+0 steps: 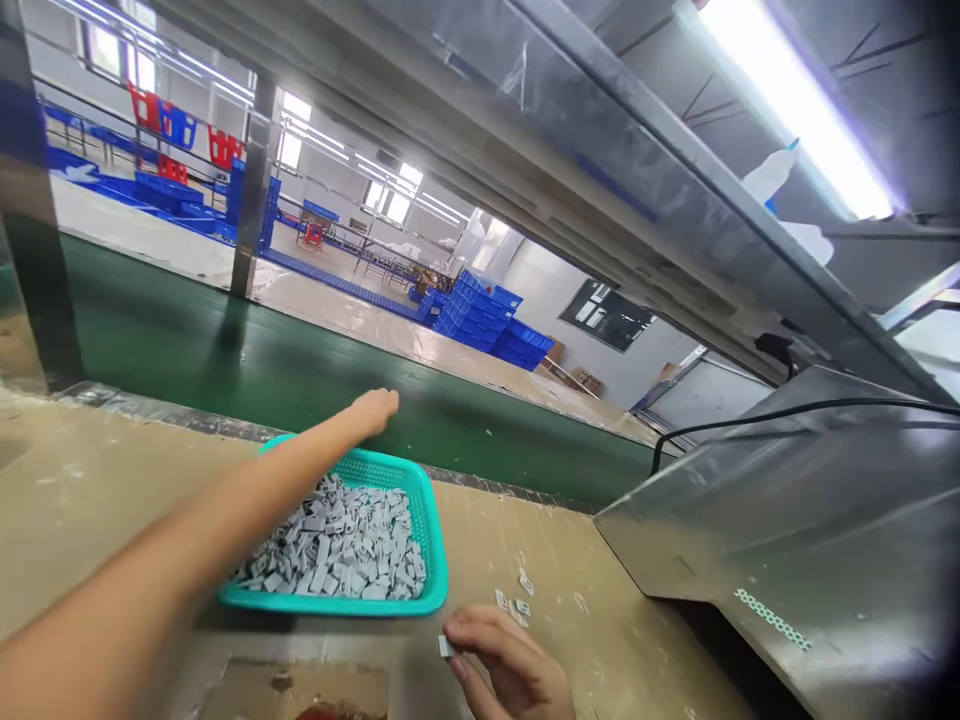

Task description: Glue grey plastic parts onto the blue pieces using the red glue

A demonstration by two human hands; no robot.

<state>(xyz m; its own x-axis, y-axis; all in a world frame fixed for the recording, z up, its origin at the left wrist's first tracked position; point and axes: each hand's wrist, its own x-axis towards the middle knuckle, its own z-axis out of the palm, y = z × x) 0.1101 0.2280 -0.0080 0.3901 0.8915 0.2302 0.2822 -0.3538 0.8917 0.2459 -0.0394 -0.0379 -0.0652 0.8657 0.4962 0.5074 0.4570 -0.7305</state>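
Note:
My left hand (375,410) reaches past the far rim of a turquoise plastic basket (436,560), over the green conveyor belt (442,420). Its fingers are curled closed, and whatever they may hold is hidden. A heap of small light-grey plastic parts (360,545) fills the basket, partly covered by my left forearm. To the right of the basket's near corner, my right hand (517,665) pinches one small grey plastic part (445,647) between thumb and fingertips. Several loose grey parts (514,606) lie on the tabletop just beyond that hand.
A slanted metal housing (787,530) with a black cable (810,405) stands on the right. Metal posts (253,190) rise along the belt's far side, and a long metal beam (600,140) crosses overhead. Blue crates (476,310) are stacked beyond the belt.

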